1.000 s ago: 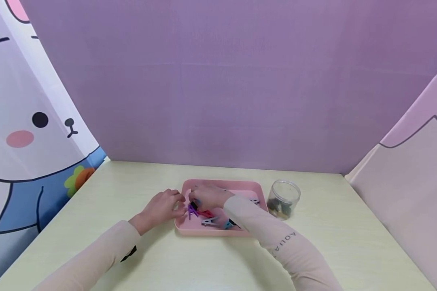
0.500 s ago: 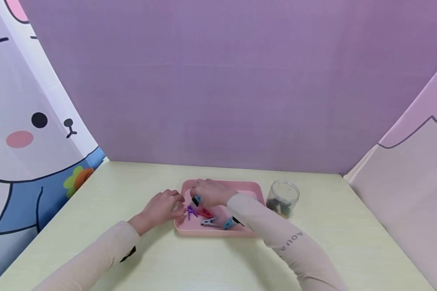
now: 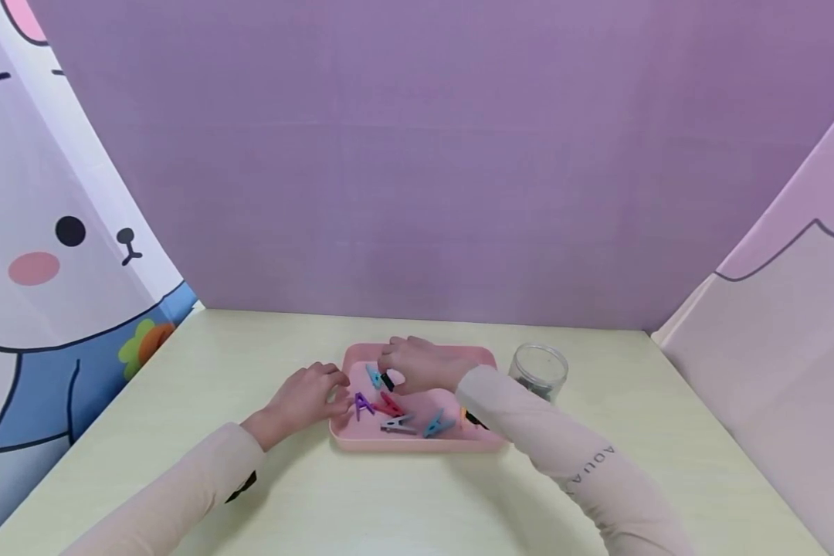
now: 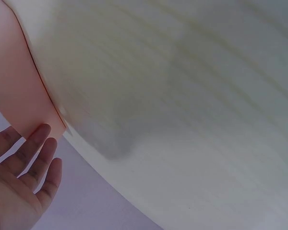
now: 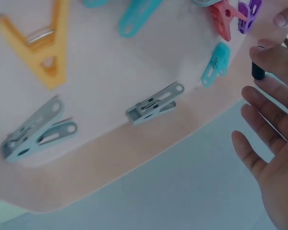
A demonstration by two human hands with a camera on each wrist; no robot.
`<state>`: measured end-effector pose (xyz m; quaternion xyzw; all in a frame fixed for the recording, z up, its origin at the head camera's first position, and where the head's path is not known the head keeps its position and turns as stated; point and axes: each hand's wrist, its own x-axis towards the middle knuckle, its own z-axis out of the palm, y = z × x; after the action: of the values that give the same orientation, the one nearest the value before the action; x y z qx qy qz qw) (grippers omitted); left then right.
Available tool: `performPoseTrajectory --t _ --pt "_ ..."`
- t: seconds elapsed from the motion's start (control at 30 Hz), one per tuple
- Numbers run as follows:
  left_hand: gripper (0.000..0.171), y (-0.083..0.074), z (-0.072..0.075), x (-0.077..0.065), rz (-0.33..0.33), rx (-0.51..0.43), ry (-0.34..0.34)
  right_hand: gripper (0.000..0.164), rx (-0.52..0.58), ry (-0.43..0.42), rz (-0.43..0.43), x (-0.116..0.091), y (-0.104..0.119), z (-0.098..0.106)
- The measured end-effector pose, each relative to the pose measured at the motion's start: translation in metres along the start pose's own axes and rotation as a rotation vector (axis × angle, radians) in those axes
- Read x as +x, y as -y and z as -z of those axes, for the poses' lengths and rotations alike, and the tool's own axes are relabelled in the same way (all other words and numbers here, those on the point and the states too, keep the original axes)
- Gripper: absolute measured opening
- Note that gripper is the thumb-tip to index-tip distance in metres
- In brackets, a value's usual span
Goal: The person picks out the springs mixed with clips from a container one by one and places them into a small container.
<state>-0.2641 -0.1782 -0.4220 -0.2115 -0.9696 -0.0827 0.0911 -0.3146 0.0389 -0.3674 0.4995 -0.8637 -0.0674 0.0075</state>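
Between thumb and index finger, my right hand (image 3: 420,364) pinches a small black ribbed cylinder (image 5: 258,71), held over the left half of the pink tray (image 3: 417,445). A turquoise clothes peg (image 5: 216,63) lies close to those fingertips. My left hand (image 3: 309,395) rests at the tray's left rim with loosely bent fingers; in the left wrist view its fingertips (image 4: 44,132) are at the tray's corner. Around the hands in the tray lie a purple peg (image 3: 363,405), a red peg (image 3: 389,405), a grey peg (image 3: 398,424) and a blue peg (image 3: 438,423).
A clear jar (image 3: 540,363) with dark pieces inside stands right of the tray, partly behind the right sleeve. The right wrist view also shows a yellow peg (image 5: 50,48) and two grey-blue pegs (image 5: 156,103) along the tray wall. A purple backdrop (image 3: 417,170) rises behind the table.
My right hand has moved right and slightly away from me with the black cylinder, uncovering the turquoise peg and more of the other pegs. The left hand has stayed nearly still.
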Motion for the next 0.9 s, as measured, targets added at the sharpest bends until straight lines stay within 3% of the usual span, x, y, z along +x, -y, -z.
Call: performPoseTrajectory --t 0.27,0.53,0.77,0.9 --pt "0.033 -0.001 0.002 -0.002 0.005 -0.005 -0.004 0.015 0.045 -0.02 -0.015 -0.027 -0.008 -0.002" --pt "0.033 0.0 0.001 -0.001 0.003 -0.003 -0.002 0.027 0.04 -0.029 -0.044 -0.056 -0.018 -0.008" --pt "0.033 0.001 0.0 -0.001 -0.002 0.006 -0.007 0.024 0.035 -0.073 -0.082 -0.079 -0.028 -0.013" --pt "0.032 0.0 0.0 -0.001 -0.014 0.004 -0.016 0.024 0.084 -0.089 -0.107 -0.094 -0.033 -0.012"
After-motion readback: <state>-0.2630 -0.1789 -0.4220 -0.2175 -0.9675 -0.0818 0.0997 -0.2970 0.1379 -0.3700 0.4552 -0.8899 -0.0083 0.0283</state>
